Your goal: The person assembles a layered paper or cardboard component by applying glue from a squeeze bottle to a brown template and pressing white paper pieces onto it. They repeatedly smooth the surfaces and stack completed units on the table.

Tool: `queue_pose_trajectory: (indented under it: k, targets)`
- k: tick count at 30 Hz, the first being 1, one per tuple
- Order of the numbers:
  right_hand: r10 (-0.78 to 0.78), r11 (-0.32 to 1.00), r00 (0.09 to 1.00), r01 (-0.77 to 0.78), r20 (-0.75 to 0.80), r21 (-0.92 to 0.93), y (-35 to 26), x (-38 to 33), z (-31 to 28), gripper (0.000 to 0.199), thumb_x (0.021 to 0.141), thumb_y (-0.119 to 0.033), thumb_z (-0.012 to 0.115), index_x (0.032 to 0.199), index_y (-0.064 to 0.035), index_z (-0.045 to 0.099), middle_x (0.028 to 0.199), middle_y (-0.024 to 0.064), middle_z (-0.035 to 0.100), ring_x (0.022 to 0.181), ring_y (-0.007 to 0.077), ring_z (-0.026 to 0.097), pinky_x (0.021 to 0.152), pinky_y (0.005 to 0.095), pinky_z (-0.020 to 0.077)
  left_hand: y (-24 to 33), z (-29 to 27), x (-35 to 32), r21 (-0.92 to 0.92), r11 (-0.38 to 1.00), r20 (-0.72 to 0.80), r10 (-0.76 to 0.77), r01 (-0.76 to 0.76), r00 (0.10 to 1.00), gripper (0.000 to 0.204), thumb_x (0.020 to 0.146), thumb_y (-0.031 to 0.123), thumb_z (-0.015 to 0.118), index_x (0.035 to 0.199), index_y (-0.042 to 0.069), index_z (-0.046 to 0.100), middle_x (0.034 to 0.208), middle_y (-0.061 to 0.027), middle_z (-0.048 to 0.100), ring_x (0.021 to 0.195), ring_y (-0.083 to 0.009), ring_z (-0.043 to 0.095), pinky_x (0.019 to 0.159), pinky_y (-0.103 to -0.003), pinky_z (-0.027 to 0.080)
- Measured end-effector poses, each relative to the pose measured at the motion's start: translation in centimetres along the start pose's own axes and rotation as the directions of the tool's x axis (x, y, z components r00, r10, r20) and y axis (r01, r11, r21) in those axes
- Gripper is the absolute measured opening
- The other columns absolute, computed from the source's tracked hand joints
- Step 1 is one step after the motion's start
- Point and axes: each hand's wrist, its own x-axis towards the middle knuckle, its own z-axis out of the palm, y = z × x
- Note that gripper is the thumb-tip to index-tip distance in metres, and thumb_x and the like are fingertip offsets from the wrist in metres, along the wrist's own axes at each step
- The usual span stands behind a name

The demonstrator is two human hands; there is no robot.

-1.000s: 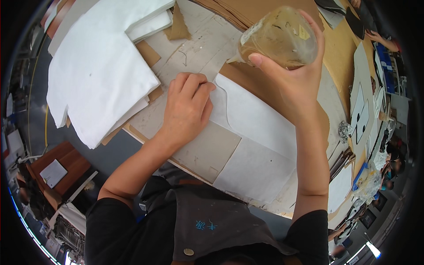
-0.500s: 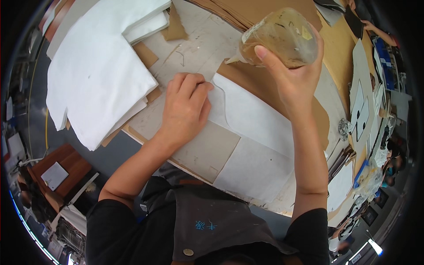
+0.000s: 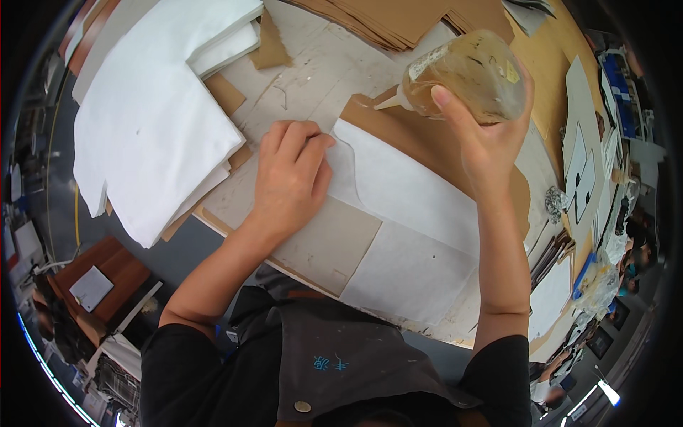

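My right hand [image 3: 491,153] is wrapped round a cloudy squeeze bottle [image 3: 466,75], partly filled with something brownish. The bottle is tipped on its side in the air, its thin pale nozzle [image 3: 389,102] pointing left over a brown paper sheet [image 3: 420,132]. Under that paper's near edge lies a white sheet [image 3: 409,178] with a curved cut-out edge. My left hand [image 3: 290,174] rests at the left corner of this white sheet, fingers curled and closed on it; the thumb is mostly hidden. Nearer me are a grey board [image 3: 331,245] and a white piece [image 3: 409,274].
A thick stack of white sheets [image 3: 153,124] covers the table's left side, overhanging its edge. Brown paper [image 3: 391,21] is piled at the far side. On the right lie a crumpled silvery ball [image 3: 555,204] and a grey board with cut-outs [image 3: 580,153]. A brown stool [image 3: 107,274] stands lower left.
My right hand has brought the bottle slightly right and nearer, and its nozzle shows more plainly. My left hand stays at the white sheet's corner. The whole view has shifted a little.
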Motion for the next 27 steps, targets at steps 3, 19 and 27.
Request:
queue_pose_trajectory:
  k: [3, 19, 27]
  targets:
    - [0.034, 0.999, 0.999, -0.033, -0.011, 0.029, 0.1, 0.0, -0.3, 0.080, 0.075, -0.015, 0.091, 0.135, 0.0021, 0.041, 0.123, 0.0149, 0.060, 0.111, 0.0233, 0.064, 0.094, 0.0363, 0.0545, -0.1, 0.0, 0.0, 0.006, 1.000, 0.010, 0.005, -0.005, 1.000, 0.032, 0.068, -0.007, 0.069, 0.099, 0.000, 0.067, 0.104, -0.0109, 0.060, 0.099, -0.0313, 0.056, 0.084, -0.042, 0.045]
    - [0.003, 1.000, 0.999, -0.002, -0.048, 0.014, 1.3, 0.9, -2.0, 0.079, 0.078, -0.013, 0.089, 0.136, 0.0035, 0.038, 0.120, 0.0157, 0.062, 0.107, 0.0231, 0.066, 0.091, 0.0350, 0.0556, 0.3, -0.1, 0.4, 0.013, 1.000, 0.006, -0.003, 0.002, 1.000, 0.030, 0.071, -0.013, 0.064, 0.097, 0.001, 0.066, 0.100, -0.0119, 0.060, 0.093, -0.0323, 0.056, 0.080, -0.041, 0.046]
    - [-0.011, 0.998, 0.996, 0.005, -0.087, -0.060, 2.5, 1.4, -2.9, 0.070, 0.080, -0.015, 0.086, 0.134, 0.0045, 0.046, 0.118, 0.0130, 0.062, 0.106, 0.0197, 0.063, 0.089, 0.0317, 0.0538, 0.4, -0.2, 0.4, 0.032, 0.999, 0.034, -0.014, 0.013, 0.999, 0.028, 0.074, -0.012, 0.064, 0.098, 0.001, 0.066, 0.101, -0.0120, 0.060, 0.093, -0.0319, 0.055, 0.081, -0.040, 0.046]
